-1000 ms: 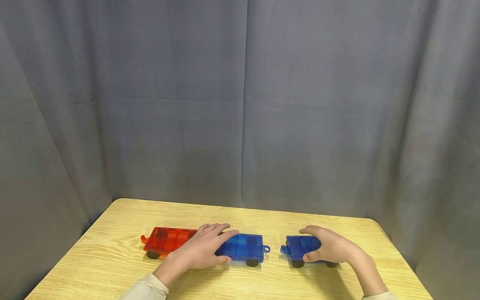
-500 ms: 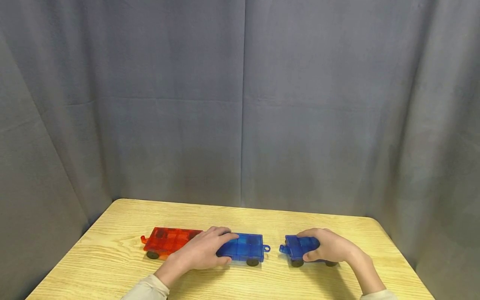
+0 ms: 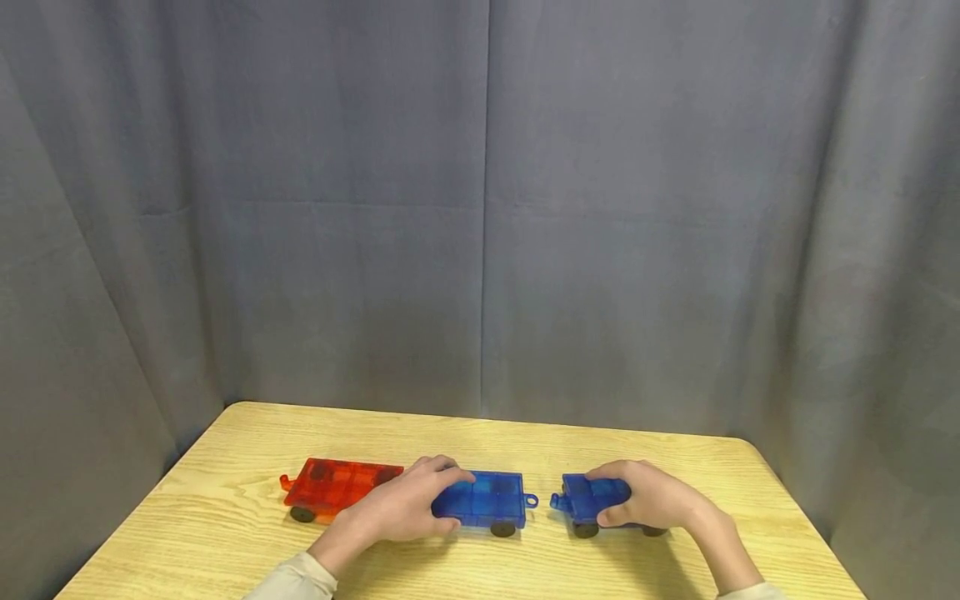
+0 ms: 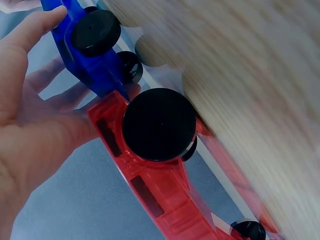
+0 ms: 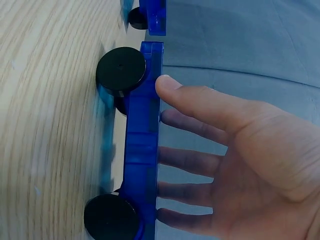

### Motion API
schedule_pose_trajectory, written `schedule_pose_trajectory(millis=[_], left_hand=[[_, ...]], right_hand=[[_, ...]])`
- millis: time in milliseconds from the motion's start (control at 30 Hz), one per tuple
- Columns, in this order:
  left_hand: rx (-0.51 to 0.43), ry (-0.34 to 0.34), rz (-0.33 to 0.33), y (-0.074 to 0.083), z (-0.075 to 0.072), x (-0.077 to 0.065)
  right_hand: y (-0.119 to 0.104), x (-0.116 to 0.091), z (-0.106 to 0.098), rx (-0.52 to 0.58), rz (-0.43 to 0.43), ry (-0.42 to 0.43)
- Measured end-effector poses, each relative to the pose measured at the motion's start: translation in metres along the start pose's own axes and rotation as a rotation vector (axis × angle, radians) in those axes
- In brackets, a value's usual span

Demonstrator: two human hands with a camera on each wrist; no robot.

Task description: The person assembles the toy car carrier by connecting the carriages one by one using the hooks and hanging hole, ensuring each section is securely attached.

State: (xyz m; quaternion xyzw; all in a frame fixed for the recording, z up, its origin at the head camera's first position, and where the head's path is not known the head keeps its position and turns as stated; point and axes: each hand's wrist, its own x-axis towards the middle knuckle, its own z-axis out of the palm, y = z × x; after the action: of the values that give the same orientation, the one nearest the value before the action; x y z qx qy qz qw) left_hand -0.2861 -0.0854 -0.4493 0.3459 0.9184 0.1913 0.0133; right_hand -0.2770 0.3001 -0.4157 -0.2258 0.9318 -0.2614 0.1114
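Note:
Three see-through toy wagons with black wheels stand in a row on a wooden table. My left hand (image 3: pixel 416 504) grips the middle blue wagon (image 3: pixel 483 498) from above, thumb on its near side and fingers over the far side. Behind that hand, the red wagon (image 3: pixel 341 486) meets the blue one end to end, as the left wrist view shows. My right hand (image 3: pixel 648 497) holds the other blue wagon (image 5: pixel 142 135) across its width, thumb along the near edge. A small gap separates its hook (image 3: pixel 558 502) from the middle wagon's ring (image 3: pixel 532 501).
Wood-grain tabletop (image 3: pixel 420 575) lies in front of the wagons and behind them. Grey curtains (image 3: pixel 480 250) hang along the back and both sides of the table. A red hook (image 3: pixel 287 482) sticks out from the row's left end.
My right hand has settled its fingers lower on its blue wagon and shifted it left, narrowing the gap between hook and ring. My left hand has hardly moved, its fingers now closer in.

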Motion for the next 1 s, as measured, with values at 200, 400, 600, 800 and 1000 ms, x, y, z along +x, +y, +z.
schedule_pose_trajectory(millis=[200,400,600,800,1000], left_hand=[[-0.031,-0.026,-0.018,0.000,-0.002,-0.001],[-0.044,-0.036,-0.019,0.001,-0.003,-0.001],[-0.055,-0.034,-0.022,0.000,-0.003,-0.001],[-0.055,-0.028,-0.026,0.000,-0.003,0.000],[-0.055,-0.035,-0.032,0.000,-0.003,0.000]], right_hand=[[-0.002,0.002,0.002,0.015,-0.006,-0.003],[-0.004,0.005,0.004,0.009,-0.023,0.000],[-0.008,0.005,0.005,0.019,-0.039,-0.004],[-0.010,0.006,0.009,0.006,-0.061,0.004],[-0.012,0.008,0.012,-0.023,-0.074,0.022]])
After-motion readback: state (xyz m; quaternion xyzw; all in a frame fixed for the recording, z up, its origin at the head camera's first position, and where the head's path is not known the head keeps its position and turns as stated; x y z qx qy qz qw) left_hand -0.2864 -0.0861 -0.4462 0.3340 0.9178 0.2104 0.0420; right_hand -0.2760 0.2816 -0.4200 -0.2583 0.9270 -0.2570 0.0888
